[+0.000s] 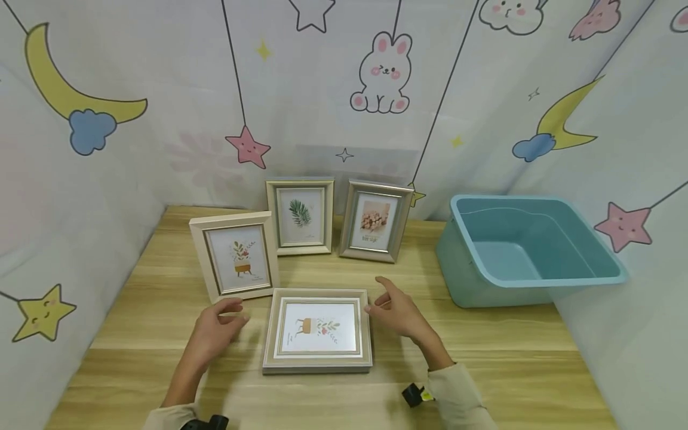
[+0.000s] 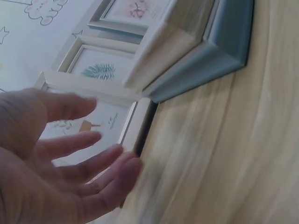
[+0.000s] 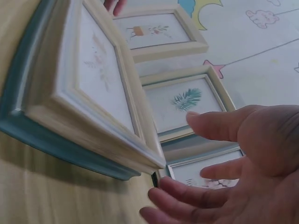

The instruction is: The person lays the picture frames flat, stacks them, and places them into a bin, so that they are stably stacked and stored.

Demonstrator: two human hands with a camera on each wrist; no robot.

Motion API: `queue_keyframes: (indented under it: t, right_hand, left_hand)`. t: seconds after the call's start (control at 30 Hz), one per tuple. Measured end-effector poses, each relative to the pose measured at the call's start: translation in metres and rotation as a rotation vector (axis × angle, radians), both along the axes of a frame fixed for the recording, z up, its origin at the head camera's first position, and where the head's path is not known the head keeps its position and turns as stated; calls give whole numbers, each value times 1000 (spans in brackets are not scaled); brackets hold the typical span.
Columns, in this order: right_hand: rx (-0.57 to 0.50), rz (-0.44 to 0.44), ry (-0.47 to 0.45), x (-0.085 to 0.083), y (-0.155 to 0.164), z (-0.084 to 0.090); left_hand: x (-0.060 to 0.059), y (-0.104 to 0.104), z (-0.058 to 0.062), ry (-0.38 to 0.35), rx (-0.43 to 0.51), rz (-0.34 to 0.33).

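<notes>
A flat frame (image 1: 317,330) lies face up on the table (image 1: 505,358), right in front of the person, glass to the ceiling and its plant print turned sideways. The left hand (image 1: 215,329) sits just off the frame's left edge, fingers loosely spread, gripping nothing; the head view shows a small gap between fingertips and frame. The left wrist view agrees: the fingers (image 2: 88,168) are straight and relaxed, palm open, nothing in them. Over on the other side, the right hand (image 1: 398,310) hovers at the frame's upper right corner, fingers apart and lightly bent, palm turned toward the frame. Whether its fingertips touch the edge I cannot tell from the head view; in the right wrist view the hand (image 3: 243,172) is open and clear of the frame (image 3: 88,93), holding nothing.

Behind the flat frame, three more stand upright. The cream frame (image 1: 235,257) with a potted plant print stands at the left, just behind the left hand. The leaf frame (image 1: 300,217) stands further back in the middle, and the silver frame (image 1: 374,221) stands beside it to the right, angled slightly. A blue tub (image 1: 529,248) sits well apart at the table's right side. Curtains printed with moons, stars and a bunny (image 1: 381,74) hang all round.
</notes>
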State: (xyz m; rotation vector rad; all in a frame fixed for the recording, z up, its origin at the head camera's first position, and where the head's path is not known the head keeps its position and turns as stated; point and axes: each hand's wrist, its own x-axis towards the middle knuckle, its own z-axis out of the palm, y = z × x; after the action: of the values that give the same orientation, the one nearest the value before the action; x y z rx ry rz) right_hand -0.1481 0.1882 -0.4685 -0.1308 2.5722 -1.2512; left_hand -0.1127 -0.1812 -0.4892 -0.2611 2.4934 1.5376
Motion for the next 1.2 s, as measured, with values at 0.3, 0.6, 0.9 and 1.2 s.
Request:
queue_keyframes:
  t: [0.3,0.6,0.9,1.2]
  right_hand:
    - [-53,157,183,-43,-24,11]
    - [-129,406,291,-95,-85,32]
    - [-70,533,375,-120,-144,38]
    - [-28,487,562,-128,-178,42]
  left_hand:
    - [-21,-21,-11,182,29,423]
    - [-48,-47,-3,-35,189,254]
    - [-57,-46,-2,-103,311,242]
    - [-58,-47,-5,-108,377,308]
